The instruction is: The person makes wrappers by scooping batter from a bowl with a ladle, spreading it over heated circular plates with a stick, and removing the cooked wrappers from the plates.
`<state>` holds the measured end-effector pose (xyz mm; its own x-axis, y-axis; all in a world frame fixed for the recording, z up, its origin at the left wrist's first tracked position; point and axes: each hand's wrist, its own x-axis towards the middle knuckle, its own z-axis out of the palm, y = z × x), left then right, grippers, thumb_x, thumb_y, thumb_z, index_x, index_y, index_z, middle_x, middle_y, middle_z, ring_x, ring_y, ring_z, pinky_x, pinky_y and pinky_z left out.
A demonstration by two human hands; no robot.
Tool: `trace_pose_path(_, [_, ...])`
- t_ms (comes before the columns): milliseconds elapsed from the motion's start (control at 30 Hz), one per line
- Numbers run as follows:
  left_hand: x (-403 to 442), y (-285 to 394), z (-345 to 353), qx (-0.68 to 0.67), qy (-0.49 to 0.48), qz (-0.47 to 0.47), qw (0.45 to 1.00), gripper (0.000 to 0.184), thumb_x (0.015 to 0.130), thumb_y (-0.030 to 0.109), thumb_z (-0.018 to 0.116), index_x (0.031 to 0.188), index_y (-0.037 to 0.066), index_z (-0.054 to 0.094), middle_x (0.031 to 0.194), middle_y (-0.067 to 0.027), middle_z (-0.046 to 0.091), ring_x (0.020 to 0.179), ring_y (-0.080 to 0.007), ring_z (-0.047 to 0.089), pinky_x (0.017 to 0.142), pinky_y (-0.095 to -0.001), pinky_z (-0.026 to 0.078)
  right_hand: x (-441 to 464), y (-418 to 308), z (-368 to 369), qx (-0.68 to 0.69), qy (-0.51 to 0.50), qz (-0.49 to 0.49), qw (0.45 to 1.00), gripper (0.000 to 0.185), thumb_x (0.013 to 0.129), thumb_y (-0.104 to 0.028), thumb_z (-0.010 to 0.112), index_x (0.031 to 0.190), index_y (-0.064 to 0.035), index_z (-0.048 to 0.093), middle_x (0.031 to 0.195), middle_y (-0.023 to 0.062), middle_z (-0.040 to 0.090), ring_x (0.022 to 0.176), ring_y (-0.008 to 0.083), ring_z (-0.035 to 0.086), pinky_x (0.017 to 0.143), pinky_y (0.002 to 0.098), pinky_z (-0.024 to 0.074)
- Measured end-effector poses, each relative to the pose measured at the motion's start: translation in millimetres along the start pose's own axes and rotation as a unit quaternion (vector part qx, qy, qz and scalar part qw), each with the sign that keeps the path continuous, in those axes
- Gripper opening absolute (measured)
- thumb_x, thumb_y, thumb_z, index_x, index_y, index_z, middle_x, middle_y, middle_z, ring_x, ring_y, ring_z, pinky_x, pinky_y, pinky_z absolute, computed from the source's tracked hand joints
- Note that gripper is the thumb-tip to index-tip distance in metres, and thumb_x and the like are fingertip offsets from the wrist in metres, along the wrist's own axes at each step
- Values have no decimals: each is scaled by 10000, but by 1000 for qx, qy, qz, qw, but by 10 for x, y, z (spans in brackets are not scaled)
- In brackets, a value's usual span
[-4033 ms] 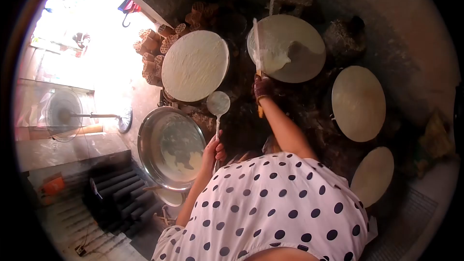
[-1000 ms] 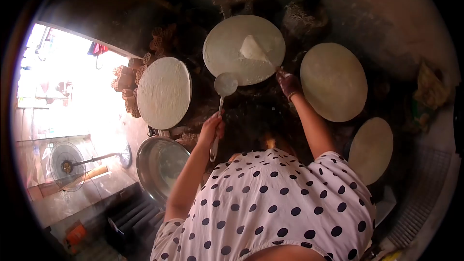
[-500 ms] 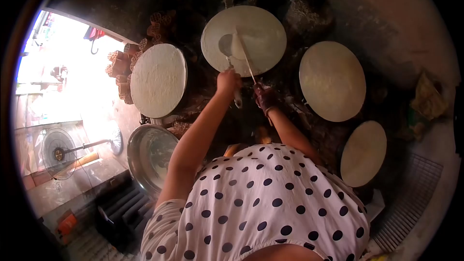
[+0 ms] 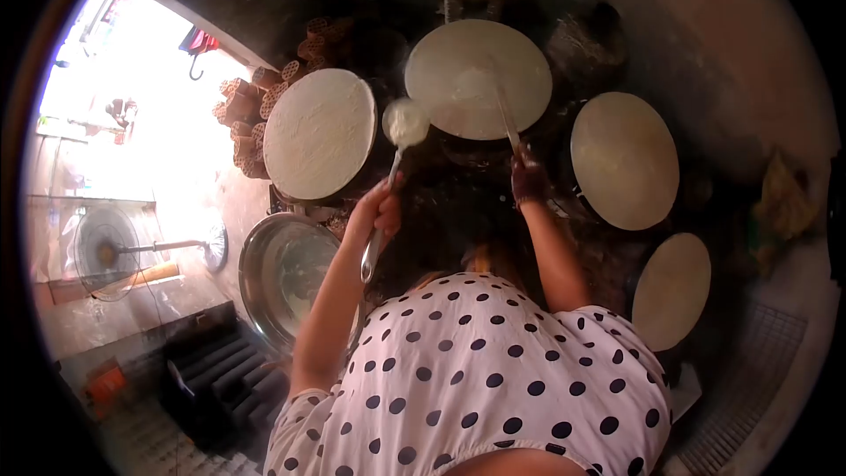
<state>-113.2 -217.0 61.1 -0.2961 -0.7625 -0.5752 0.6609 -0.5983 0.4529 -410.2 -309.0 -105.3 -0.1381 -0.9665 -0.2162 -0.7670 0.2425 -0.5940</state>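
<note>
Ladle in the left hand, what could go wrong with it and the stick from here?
The ladle holds pale batter between the left disc and middle disc, so a tilt of the left hand might drip some into the gap. The right hand has the stick over the middle disc; pressing hard could perhaps gouge its pale coating.

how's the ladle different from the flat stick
The silvery long-handled metal ladle has a round head with pale batter on it; the long, narrow flat stick is straight. The ladle is in the left hand, its head beside the pale round griddle; the stick is in the dark-gloved right hand, reaching over that griddle. Both point away from the person.
</note>
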Motion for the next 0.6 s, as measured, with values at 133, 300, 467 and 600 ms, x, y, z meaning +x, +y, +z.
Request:
trace_pose_path(133, [-640,-299,-657,-30,19,-13,999,271,985,224,402,1224,137,495,578,77,346,377,-29,322,353,-195,279,-789,18,76,-31,11,-3,999,359,905,-386,533,1158,-146,617,900,170,656,751,271,631,672,369,482])
trace_pose_path(300, [-1442,-558,-1384,-53,83,-43,994,248,975,229,414,1190,158,517,578,60,347,410,-46,315,373,-200,283,-473,74,242,28,166,55,984,372,898,-401,546,1098,-106,650,882,165,663,730,255,622,665,368,465])
trace_pose_path(467, [-1932,-790,-2065,-323,11,-26,946,325,1000,145,304,1288,75,439,579,76,312,401,-16,312,358,-180,259,232,-108,277,78,234,71,966,383,900,-361,552,993,-10,676,756,169,669,673,227,622,660,383,471])
trace_pose_path(600, [-2390,-886,-2203,-228,52,124,964,363,991,148,346,1343,72,392,567,73,329,381,-12,300,335,-189,243,60,-831,631,120,121,-226,959,463,843,-429,598,1060,-24,652,903,152,688,776,264,654,695,369,488])
